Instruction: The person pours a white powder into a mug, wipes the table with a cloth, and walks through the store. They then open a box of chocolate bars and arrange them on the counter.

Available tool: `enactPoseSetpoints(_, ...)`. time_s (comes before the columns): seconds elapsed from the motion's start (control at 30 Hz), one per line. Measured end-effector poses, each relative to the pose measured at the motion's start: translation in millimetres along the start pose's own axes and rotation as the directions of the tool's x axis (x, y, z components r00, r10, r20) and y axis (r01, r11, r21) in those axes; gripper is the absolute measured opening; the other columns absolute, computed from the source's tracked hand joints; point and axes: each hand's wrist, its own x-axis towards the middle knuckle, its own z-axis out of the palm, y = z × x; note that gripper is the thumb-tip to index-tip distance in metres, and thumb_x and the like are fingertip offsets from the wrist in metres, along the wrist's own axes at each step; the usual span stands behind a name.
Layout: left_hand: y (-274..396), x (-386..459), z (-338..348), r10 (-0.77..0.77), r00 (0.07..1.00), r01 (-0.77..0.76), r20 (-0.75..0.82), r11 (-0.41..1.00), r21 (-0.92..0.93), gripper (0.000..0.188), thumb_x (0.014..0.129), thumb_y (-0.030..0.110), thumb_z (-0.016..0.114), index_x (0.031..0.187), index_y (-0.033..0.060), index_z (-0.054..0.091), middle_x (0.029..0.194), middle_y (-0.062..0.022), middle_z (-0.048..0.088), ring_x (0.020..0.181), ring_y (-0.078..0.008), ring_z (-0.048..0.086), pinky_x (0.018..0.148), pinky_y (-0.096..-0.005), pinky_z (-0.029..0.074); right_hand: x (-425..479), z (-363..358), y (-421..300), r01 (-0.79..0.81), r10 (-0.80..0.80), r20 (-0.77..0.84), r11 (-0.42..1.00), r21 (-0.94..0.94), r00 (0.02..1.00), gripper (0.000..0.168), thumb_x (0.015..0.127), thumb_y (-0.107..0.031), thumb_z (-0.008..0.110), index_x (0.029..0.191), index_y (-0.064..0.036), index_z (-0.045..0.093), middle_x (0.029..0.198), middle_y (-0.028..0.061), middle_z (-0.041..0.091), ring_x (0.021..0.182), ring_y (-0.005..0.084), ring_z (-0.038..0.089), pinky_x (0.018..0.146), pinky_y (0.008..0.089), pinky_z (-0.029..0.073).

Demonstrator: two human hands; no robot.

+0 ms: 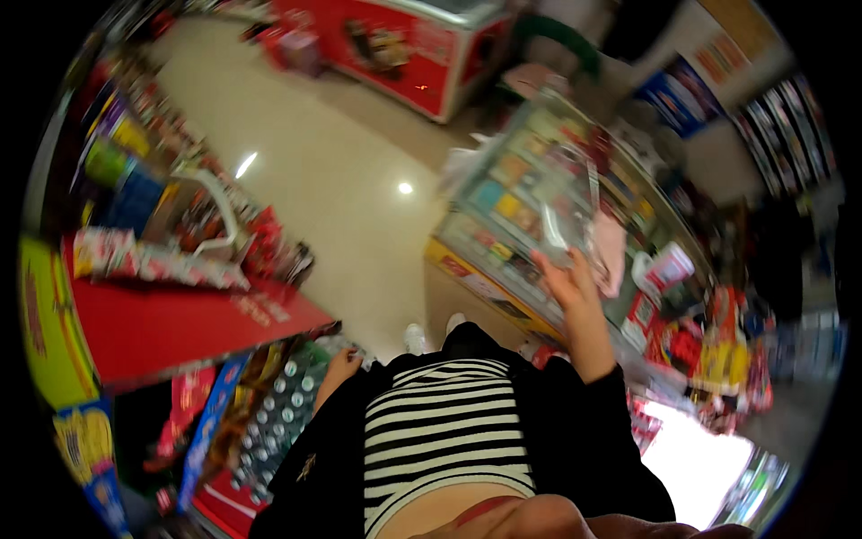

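My right hand (pixel 569 279) is raised over the near edge of a glass display counter (pixel 498 195), fingers spread. Blur hides whether it touches a shiny, clear item (pixel 553 229) just beyond the fingertips. Small colourful packets show through the counter's glass. A pink cloth (pixel 608 252) lies on the counter to the right of this hand, with a white and pink cup-like container (pixel 667 268) farther right. My left hand (pixel 347 364) hangs low at my side, its fingers bent, near many bottles with pale caps (pixel 289 397); what it holds, if anything, is unclear.
A red-topped display stand (pixel 202 316) bearing packets is on the left, with shelves of packaged goods behind. A red and white chest freezer (pixel 404 50) stands at the far side of the tiled floor (pixel 323 155). Bright packets (pixel 724 357) crowd the counter's right end.
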Motion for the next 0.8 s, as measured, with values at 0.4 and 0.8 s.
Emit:
enactPoseSetpoints(0.4, 75, 2, -4, -0.143, 0.985, 0.143, -0.101, 0.99, -0.013, 0.047, 0.081, 0.03, 0.068, 0.12, 0.0025, 0.061, 0.093, -0.0204, 0.07, 0.091, -0.0362, 0.067, 0.083, -0.0434, 0.052, -63, 120, -19, -0.452, 0.474, 0.074, 0.868, -0.205, 0.877, 0.058, 0.098, -0.021, 0.055, 0.139, 0.014, 0.034, 0.14, 0.0304, 0.044, 0.132, 0.038, 0.045, 0.111, 0.0413, 0.041)
enactPoseSetpoints(0.8, 168, 99, -79, -0.035, 0.966, 0.059, -0.256, 0.995, 0.086, 0.049, 0.081, 0.029, 0.068, 0.122, 0.0025, 0.058, 0.115, -0.0237, 0.062, 0.111, -0.0379, 0.059, 0.097, -0.0431, 0.047, 30, 160, -36, 0.441, -0.134, 0.638, -0.616, -0.653, 0.758, 0.046, 0.084, -0.006, 0.064, 0.129, -0.006, 0.053, 0.158, 0.0216, 0.02, 0.144, 0.0465, 0.017, 0.114, 0.0566, 0.023)
